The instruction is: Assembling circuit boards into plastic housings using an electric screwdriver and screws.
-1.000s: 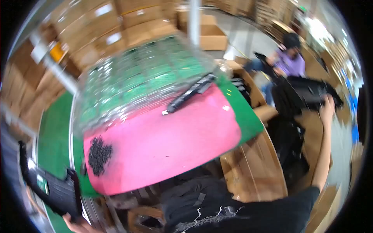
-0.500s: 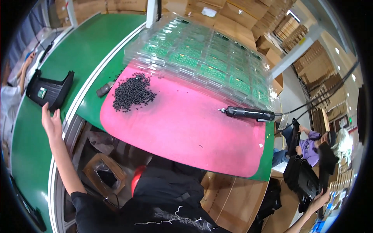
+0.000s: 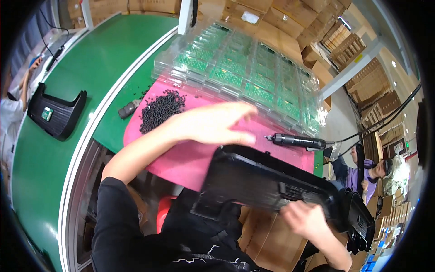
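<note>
Green conveyor belt (image 3: 54, 149) curves down the far side of the pink mat (image 3: 190, 158), which serves here as the landmark and lies on the tabletop in front of the person. Beyond the mat's far edge, and partly overlapping it, sits a stack of clear plastic trays (image 3: 244, 68) with rows of small green circuit boards in their pockets. Over the mat's near right corner a large black plastic housing (image 3: 272, 188) is held up off the surface, tilted, its long body running from the mat out past its right end. The right hand (image 3: 308, 220) is clamped on the housing's lower edge, fingers curled under it. The left hand (image 3: 213, 124) hovers above the middle of the mat with fingers spread and holding nothing, just above the housing's top edge; whether it touches the housing I cannot tell. A second black housing (image 3: 56, 113) with a small green board in it lies on the belt, well left of the mat. On the mat's right end rests a black electric screwdriver (image 3: 297, 141), its cable trailing away. On the mat's left end lies a heap of small black screws (image 3: 161, 111), and just off that end a short dark cylinder (image 3: 128, 109) lies on the green surface.
</note>
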`<act>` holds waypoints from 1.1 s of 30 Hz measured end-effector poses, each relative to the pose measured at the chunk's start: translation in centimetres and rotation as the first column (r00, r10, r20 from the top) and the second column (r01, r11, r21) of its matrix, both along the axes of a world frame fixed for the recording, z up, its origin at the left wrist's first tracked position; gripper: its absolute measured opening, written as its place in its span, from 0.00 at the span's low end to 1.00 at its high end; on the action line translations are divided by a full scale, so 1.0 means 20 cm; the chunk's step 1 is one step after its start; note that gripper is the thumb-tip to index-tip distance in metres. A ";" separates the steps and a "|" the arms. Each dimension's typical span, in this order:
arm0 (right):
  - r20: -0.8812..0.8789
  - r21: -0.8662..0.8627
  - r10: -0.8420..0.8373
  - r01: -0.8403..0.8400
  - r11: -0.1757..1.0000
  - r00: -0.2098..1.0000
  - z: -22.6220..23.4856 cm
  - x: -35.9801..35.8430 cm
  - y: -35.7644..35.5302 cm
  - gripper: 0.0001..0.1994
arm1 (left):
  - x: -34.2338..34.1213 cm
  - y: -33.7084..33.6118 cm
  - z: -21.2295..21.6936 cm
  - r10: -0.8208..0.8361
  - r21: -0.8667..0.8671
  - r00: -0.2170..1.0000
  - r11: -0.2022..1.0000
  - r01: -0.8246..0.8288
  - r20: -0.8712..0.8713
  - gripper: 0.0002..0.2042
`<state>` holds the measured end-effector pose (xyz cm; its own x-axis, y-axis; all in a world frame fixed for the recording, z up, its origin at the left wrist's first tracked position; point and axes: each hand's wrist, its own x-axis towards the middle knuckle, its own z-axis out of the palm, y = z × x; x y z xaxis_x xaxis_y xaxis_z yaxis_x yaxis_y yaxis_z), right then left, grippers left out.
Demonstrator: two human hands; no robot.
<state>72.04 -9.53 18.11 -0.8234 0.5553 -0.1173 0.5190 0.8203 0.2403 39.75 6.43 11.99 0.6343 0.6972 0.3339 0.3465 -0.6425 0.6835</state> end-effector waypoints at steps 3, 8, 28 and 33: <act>0.087 -0.053 0.111 -0.107 0.993 0.990 -0.13 -0.13 0.10 0.09 | 0.04 0.08 -0.03 -0.182 -0.070 0.905 0.983 0.168 -0.384 0.23; -0.219 -0.294 0.049 -0.114 0.949 0.974 -0.10 -0.34 0.63 0.12 | -0.04 0.13 -0.17 0.029 0.089 0.946 0.996 0.000 -0.322 0.12; -0.446 0.198 -0.466 0.591 0.782 0.764 -0.51 -1.19 2.97 0.21 | -0.03 0.16 -0.29 0.097 0.265 0.991 0.962 -0.070 -0.093 0.12; -0.540 0.347 0.015 0.206 0.915 0.842 -0.21 -1.07 2.52 0.14 | -0.04 0.17 -0.26 0.103 0.301 0.989 0.951 -0.068 -0.104 0.10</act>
<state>50.71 40.82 13.86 -0.6370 0.5431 0.5471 0.7259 0.6614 0.1886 38.88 9.80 6.83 0.6238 0.6320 0.4599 0.4754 -0.7738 0.4186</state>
